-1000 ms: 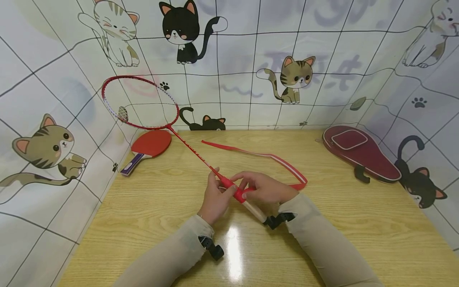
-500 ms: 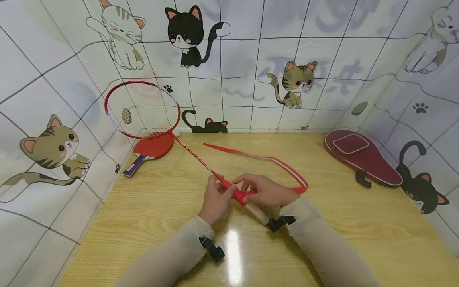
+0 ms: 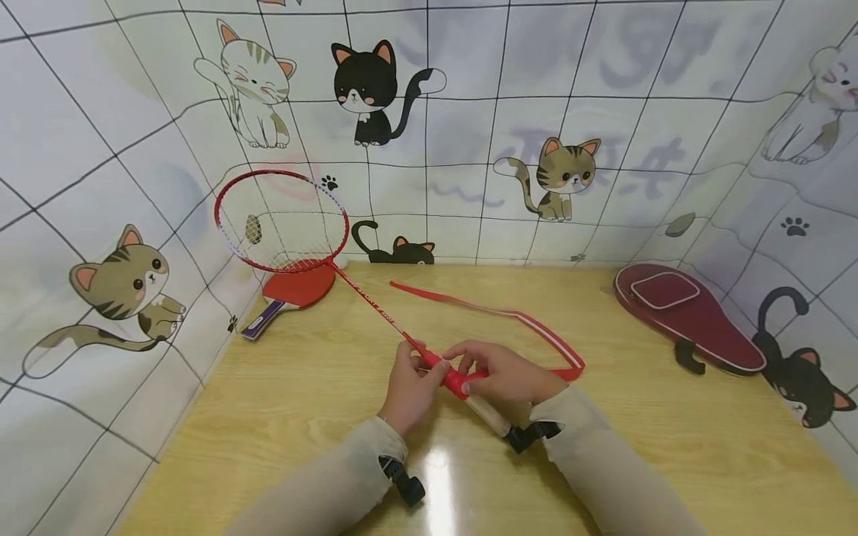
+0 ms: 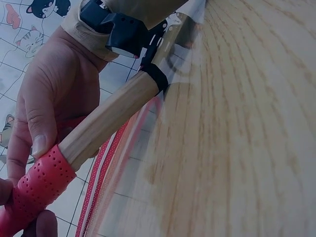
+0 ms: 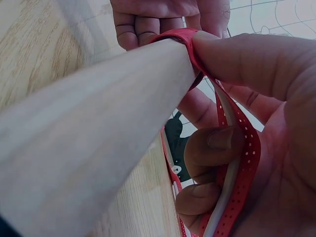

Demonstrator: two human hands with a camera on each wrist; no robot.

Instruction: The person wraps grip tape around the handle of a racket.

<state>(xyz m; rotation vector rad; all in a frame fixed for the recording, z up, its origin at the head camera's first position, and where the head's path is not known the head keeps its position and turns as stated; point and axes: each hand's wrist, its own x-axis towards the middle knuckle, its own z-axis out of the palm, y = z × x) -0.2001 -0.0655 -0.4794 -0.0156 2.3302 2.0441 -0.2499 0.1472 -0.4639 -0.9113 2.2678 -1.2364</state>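
Note:
A red badminton racket (image 3: 369,300) lies diagonally, its head up at the far left. My left hand (image 3: 410,391) grips the upper handle, thumb on the red wrapped part (image 4: 44,182). The lower handle is bare pale wood (image 4: 113,113) with a black end. My right hand (image 3: 506,376) pinches perforated red grip tape (image 5: 247,158) against the handle, where the wrap meets the wood. In the right wrist view, the tape passes through the curled right fingers (image 5: 215,148). Its loose length trails across the table to the back. Part of the left fingers is hidden behind the handle.
A red table tennis bat (image 3: 302,289) lies at the back left, partly behind the racket head. A dark red bat case (image 3: 684,316) with a black strap lies at the right. Cat-patterned sheeting (image 3: 462,134) stands behind and beside the wooden table (image 3: 322,402).
The whole head view has shifted downward and slightly right as the camera tilted. The racket head has dipped a little over the bat. Both hands keep their hold at the handle.

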